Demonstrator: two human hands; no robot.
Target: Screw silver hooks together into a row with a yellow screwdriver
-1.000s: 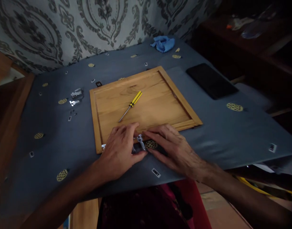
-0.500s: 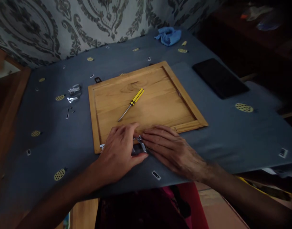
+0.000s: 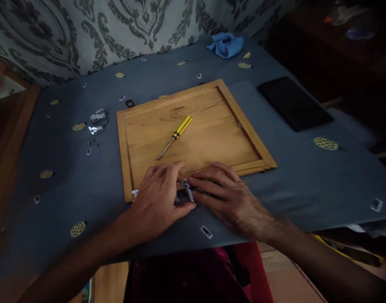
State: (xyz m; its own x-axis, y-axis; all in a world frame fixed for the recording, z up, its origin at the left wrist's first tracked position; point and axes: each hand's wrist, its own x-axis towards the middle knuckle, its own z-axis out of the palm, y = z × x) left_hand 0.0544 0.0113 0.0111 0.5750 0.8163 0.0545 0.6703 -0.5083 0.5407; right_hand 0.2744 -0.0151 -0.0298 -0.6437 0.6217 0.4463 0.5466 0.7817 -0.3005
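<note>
Both hands [image 3: 193,198] on metal hinge [image 3: 187,190], wooden panel [image 3: 193,134] (labels unreadable)

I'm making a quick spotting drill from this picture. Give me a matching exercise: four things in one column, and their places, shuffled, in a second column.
Things:
1. screwdriver
2. blue cloth
3. black slab
4. metal hinge

Places:
A. far edge of the table, by the wall
B. between the two hands, at the panel's near edge
C. lying on the wooden panel
D. on the table right of the panel

Pairs: 1-C, 2-A, 3-D, 4-B
</note>
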